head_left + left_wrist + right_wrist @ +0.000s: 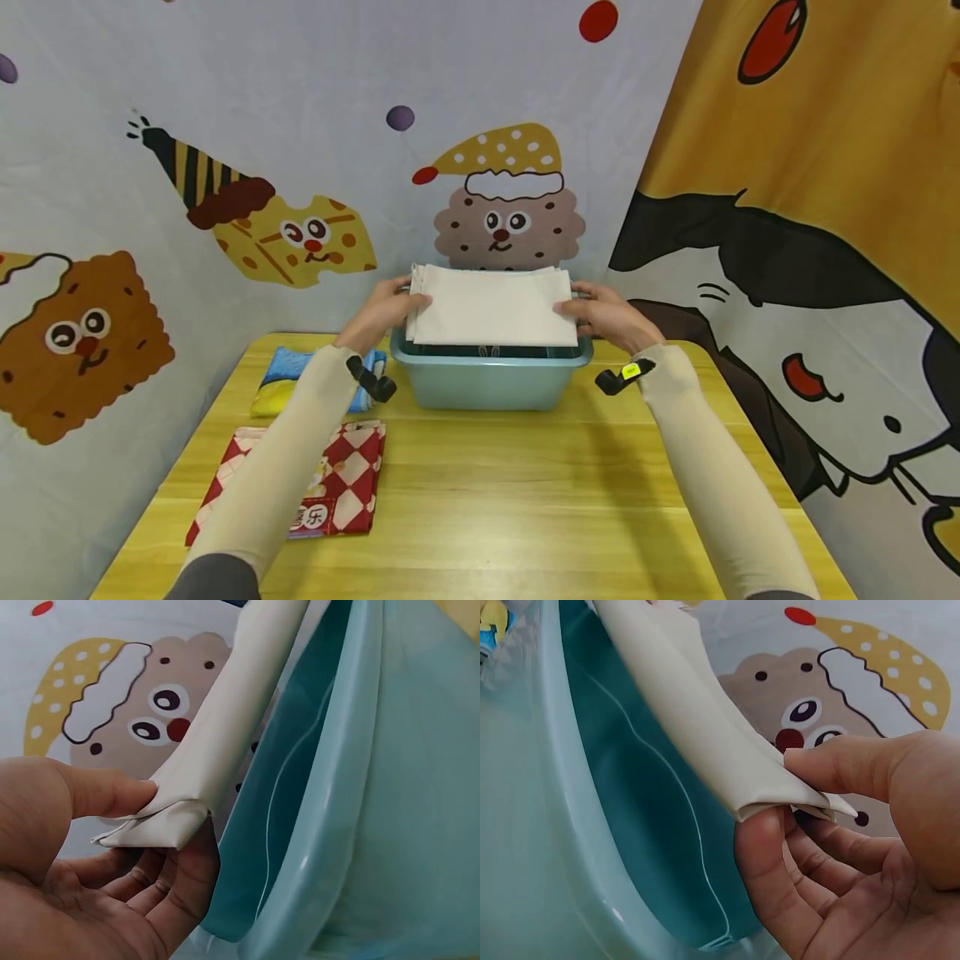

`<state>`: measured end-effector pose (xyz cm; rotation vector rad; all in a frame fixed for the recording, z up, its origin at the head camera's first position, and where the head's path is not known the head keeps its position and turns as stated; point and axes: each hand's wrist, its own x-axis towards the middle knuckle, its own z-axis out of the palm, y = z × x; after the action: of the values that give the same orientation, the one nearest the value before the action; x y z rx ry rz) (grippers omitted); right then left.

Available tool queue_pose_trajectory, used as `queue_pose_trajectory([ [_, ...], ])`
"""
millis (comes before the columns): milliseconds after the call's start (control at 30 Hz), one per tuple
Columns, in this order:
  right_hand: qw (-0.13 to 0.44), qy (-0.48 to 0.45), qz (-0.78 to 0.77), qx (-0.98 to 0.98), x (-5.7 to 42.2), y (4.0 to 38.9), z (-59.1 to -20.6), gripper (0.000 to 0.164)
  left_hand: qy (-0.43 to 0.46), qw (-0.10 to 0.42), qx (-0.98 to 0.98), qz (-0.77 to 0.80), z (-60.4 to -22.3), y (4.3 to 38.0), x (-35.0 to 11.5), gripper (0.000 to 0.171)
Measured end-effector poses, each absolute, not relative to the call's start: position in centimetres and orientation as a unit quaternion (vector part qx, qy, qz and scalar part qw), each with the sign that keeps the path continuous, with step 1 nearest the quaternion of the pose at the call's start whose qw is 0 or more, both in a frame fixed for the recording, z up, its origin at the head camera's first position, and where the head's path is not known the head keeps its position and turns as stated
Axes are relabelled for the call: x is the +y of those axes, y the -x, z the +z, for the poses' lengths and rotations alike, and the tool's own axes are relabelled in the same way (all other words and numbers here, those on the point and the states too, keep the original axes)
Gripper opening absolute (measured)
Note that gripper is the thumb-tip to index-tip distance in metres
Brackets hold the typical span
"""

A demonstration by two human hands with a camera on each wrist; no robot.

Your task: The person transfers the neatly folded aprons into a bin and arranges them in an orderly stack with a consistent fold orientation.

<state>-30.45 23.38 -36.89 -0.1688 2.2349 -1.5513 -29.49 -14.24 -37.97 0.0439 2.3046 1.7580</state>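
Note:
A folded cream-white cloth [491, 307] is stretched level between my two hands, over the mouth of a light teal plastic basin [487, 387]. At its left end my left hand [381, 313] pinches it, thumb on top and fingers beneath. The right hand [611, 318] grips the opposite end in the same way. Both wrist views show the cloth [217, 727] folded in layers, its folded ends between thumb and fingers. Below it the basin's inner wall [652, 802] shows in the right wrist view; most of the basin's inside is hidden by the cloth.
Left of the basin lies a folded blue and yellow cloth [281, 371], partly behind my left forearm. Nearer me, a folded red and white checked cloth [352, 483] rests on the wooden table [480, 500]. A printed cartoon curtain [315, 100] hangs behind the table.

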Motion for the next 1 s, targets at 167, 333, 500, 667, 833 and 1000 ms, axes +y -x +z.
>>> queue_pose_trajectory([
  [167,0.207,0.048,-0.545,0.811,23.2,31.3,-37.1,0.070,-0.004,0.115,0.812,0.572,-37.8,30.5,-13.9,0.065],
  [333,0.196,0.030,-0.517,0.833,23.0,31.9,-36.9,0.069,-0.008,0.092,0.845,0.527,-37.8,31.0,-13.9,0.061],
  [500,0.150,0.037,-0.418,0.895,23.7,31.2,-36.4,0.068,-0.028,0.018,0.892,0.451,-37.6,30.2,-14.3,0.058],
  [667,0.117,0.080,-0.355,0.924,24.0,30.3,-36.3,0.068,-0.064,-0.023,0.906,0.419,-38.0,29.8,-15.0,0.059],
  [833,0.100,0.110,-0.325,0.934,23.6,29.3,-36.6,0.073,-0.115,-0.038,0.916,0.381,-39.1,29.7,-15.7,0.066],
  [1000,0.079,0.135,-0.305,0.939,22.9,28.4,-36.9,0.077,-0.150,-0.042,0.924,0.349,-39.8,29.2,-16.1,0.076],
])
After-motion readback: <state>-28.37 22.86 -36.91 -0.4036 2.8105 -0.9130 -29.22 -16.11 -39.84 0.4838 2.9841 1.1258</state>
